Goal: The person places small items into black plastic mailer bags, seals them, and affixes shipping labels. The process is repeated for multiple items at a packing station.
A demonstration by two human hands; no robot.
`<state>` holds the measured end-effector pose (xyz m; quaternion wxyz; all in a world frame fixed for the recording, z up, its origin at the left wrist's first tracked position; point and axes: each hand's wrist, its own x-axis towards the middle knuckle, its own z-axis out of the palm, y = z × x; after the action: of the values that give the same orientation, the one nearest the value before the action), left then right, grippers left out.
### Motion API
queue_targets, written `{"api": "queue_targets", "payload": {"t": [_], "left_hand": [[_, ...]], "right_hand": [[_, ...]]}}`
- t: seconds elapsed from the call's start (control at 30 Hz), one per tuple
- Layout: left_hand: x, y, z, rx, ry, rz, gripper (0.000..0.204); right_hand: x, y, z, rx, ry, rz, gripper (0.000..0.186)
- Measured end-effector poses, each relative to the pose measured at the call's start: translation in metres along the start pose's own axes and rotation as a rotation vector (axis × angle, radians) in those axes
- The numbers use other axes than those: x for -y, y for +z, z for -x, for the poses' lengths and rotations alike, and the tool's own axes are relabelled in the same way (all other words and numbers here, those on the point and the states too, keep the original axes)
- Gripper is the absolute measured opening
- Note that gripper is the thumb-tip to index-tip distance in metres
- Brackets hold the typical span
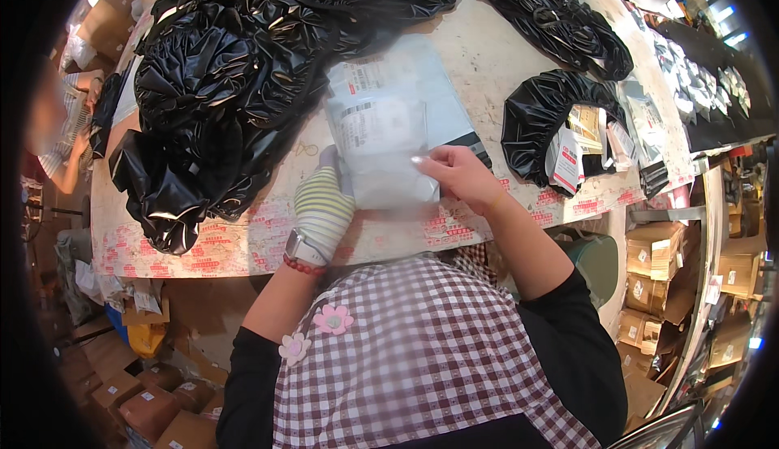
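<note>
A grey plastic mailer bag (406,108) with a white label lies on the worktable (487,51) in front of me. A flat white packet (381,144) rests on top of it. My left hand (323,205), in a striped knit glove with a watch on the wrist, grips the packet's lower left edge. The bare fingers of my right hand (456,173) pinch the packet's right edge near the bottom corner.
A big heap of shiny black plastic bags (235,67) fills the table's left and back. More black bags (560,27) and small packets (584,144) lie to the right. Cardboard boxes (657,246) stand below the table's right side. Another person's arm (69,165) shows far left.
</note>
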<state>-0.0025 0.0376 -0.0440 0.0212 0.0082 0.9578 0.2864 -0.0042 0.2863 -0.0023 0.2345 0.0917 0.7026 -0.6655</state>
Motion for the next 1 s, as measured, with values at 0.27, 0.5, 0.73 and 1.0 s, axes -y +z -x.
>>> {"api": "queue_targets", "payload": {"t": [0.27, 0.5, 0.73, 1.0], "left_hand": [[0.034, 0.013, -0.02, 0.085, 0.5, -0.011, 0.042], [-0.016, -0.008, 0.001, -0.079, 0.403, -0.218, 0.054], [0.009, -0.002, 0.001, 0.029, 0.543, -0.293, 0.056], [-0.002, -0.059, -0.093, -0.253, 0.339, -0.385, 0.057]], "right_hand": [[0.043, -0.006, -0.006, 0.127, -0.536, 0.662, 0.033], [0.084, -0.232, 0.031, -0.878, -0.83, 0.911, 0.046], [0.066, -0.188, 0.023, -0.941, -0.864, 1.106, 0.053], [-0.024, 0.02, -0.029, 0.011, -0.756, 1.294, 0.07]]}}
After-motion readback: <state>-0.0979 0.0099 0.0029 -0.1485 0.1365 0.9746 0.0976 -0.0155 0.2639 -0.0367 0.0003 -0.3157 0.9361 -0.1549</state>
